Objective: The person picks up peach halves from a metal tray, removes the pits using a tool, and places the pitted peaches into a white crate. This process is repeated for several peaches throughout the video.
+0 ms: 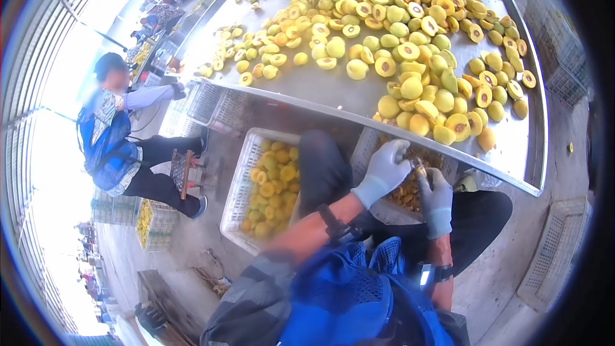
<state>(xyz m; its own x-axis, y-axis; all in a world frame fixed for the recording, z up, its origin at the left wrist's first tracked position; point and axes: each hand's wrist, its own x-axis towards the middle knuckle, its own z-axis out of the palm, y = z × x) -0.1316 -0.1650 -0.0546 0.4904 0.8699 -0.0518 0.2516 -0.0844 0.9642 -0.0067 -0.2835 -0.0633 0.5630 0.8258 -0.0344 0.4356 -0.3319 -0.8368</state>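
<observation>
My left hand [387, 172], in a pale glove, is raised just off the metal table's front edge with its fingers curled together. Close beside it, my gloved right hand [437, 197] has thumb and fingers pinched around something small and dark that I cannot make out. Whatever my left fingers hold is hidden. Beneath both hands, between my knees, a crate [363, 154] contains brownish-orange bits, perhaps pits. Halved yellow stone fruit [410, 51], many with the brown pit or its hollow showing, lie heaped on the metal table [307, 86] in front of me.
A white plastic crate [232, 202] of yellow fruit halves stands left of my knee. Another person [112, 131] in a blue vest sits farther left, beside stacked crates [218, 106]. At the right, a crate [554, 253] rests on the concrete floor. The table's raised metal rim [448, 152] runs above my knees.
</observation>
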